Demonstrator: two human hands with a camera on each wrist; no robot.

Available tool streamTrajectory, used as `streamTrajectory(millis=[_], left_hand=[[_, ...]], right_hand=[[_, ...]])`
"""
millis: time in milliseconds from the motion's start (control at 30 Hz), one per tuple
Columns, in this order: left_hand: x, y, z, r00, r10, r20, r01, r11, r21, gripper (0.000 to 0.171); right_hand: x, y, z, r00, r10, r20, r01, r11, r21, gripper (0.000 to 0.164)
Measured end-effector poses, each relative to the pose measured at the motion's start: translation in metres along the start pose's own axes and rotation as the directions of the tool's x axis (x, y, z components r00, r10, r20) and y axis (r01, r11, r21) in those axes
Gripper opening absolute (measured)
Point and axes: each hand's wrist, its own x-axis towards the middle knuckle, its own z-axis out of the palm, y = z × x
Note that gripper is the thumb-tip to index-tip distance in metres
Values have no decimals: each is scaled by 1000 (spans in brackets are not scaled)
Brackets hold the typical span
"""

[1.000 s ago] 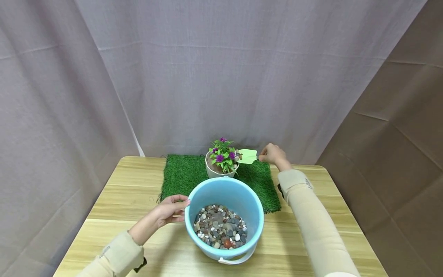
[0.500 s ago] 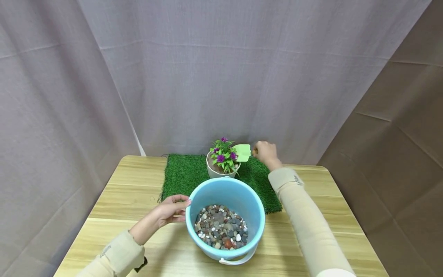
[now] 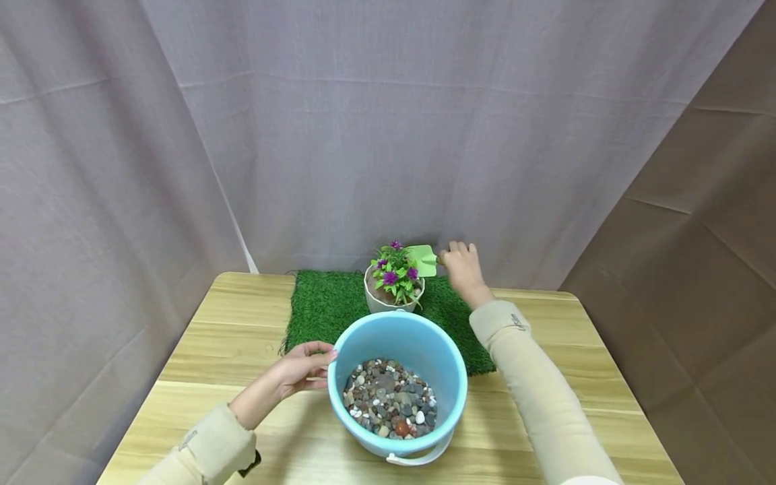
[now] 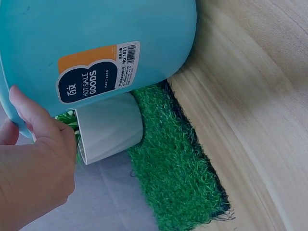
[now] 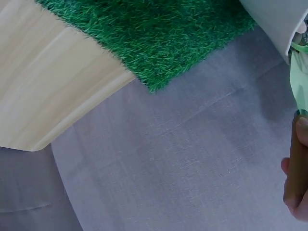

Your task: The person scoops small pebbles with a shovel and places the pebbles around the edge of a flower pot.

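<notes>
My left hand [image 3: 303, 367] grips the rim of a light blue bucket [image 3: 445, 357] on its left side. Inside the bucket lies a bed of mixed pebbles [image 3: 391, 401]. Behind it stands a white pot [image 3: 388, 306] with a purple-flowered plant [image 3: 394, 273], partly hidden by the bucket. At the pot's right side my right hand [image 3: 463, 269] holds a small trowel by its brown wooden handle [image 5: 294, 168]. The trowel's pale green blade [image 3: 422, 260] is tilted at the pot's rim, its tip among the leaves. Pale stones show in the pot by the blade.
A green artificial grass mat [image 3: 327, 303] lies under the pot on the wooden table [image 3: 242, 330]. Grey curtains [image 3: 424, 135] hang right behind the table and at the left, and a brown one [image 3: 697, 269] at the right. The bucket's white handle [image 3: 418, 459] hangs down its front.
My right hand has moved left and tipped the trowel up against the pot; the stones seen on its blade earlier no longer show there. My left hand has stayed on the bucket's rim.
</notes>
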Motion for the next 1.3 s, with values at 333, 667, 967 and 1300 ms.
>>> streamTrajectory(millis=[333,667,967,1300], left_hand=[[-2,3,1,1000,-9,-14,9,1000,11,38],[-2,1,2,1000,-5,-14,5,1000,3,35],[0,3,4,1000,7,-19,-7,1000,21,31],[-2,4,4,999,-5,-44,7,1000,27,37]], right_hand=[[-12,18,-14,993,115,-17,-113,989,92,20],[-28,30,-33,975,220,-36,-208,956,206,23],[-40,21,-69,984,163,-67,-133,936,326,25],[-65,-5,-94,997,-30,-68,50,947,318,26]])
